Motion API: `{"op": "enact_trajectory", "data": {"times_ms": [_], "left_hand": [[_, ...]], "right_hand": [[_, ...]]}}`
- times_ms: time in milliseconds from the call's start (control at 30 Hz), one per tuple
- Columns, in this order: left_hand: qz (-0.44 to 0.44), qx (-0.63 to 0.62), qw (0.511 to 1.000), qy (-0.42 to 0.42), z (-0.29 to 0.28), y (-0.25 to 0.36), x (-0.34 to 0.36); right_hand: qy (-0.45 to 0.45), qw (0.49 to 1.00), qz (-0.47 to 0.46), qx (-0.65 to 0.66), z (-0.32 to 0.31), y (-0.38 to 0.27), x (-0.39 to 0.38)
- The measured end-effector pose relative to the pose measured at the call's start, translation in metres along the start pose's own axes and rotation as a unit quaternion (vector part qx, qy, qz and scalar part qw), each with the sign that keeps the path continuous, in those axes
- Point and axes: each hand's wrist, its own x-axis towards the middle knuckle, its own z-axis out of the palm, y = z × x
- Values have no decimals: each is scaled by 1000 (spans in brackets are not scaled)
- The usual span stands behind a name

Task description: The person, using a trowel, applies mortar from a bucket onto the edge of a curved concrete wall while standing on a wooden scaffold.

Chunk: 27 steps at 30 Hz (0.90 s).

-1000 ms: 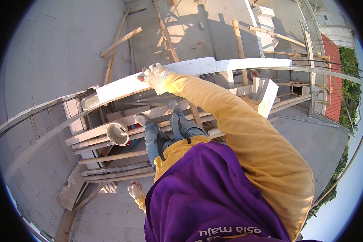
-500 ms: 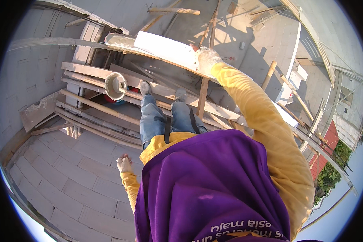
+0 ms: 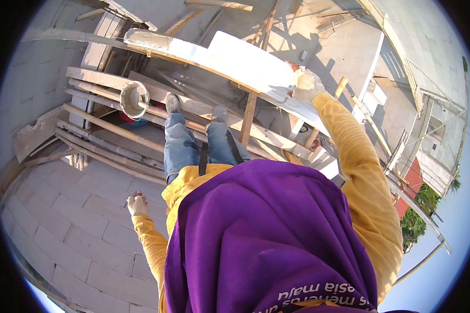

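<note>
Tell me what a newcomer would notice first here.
Probably the loose purple cloth garment filling the lower middle. Above it, to the right, the whitish-gloved right hand holds the end of a long bright-white block, while a round whitish bucket sits left of the grey-shod feet.

In front of you runs a long, narrow ledge (image 3: 187,51) with a timber edge, and on it lies, lengthwise, a white block (image 3: 253,62), which stands higher than the part to its left, while at the left end there is a rough grey piece (image 3: 147,39) whose material cannot be told. Under you, long planks (image 3: 96,76) and round poles (image 3: 115,129) lie side by side with gaps between, and they carry your two shoes (image 3: 173,103). Left of these shoes, a pale bucket (image 3: 125,107) rests, its opening turned up toward you.
</note>
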Motion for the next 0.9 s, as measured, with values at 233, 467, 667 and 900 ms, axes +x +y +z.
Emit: {"op": "enact_trajectory", "data": {"times_ms": [233,467,667,900], "left_hand": [[92,77,993,-13,11,57,6],[93,129,987,-16,-7,65,29],[90,152,984,0,-2,89,11],[107,145,984,11,-4,107,4]], "right_hand": [[-18,995,103,-3,9,45,-61],[-82,983,155,-53,29,90,-95],[-83,980,173,-50,46,108,-115],[-115,971,208,-15,63,136,-125]]}}
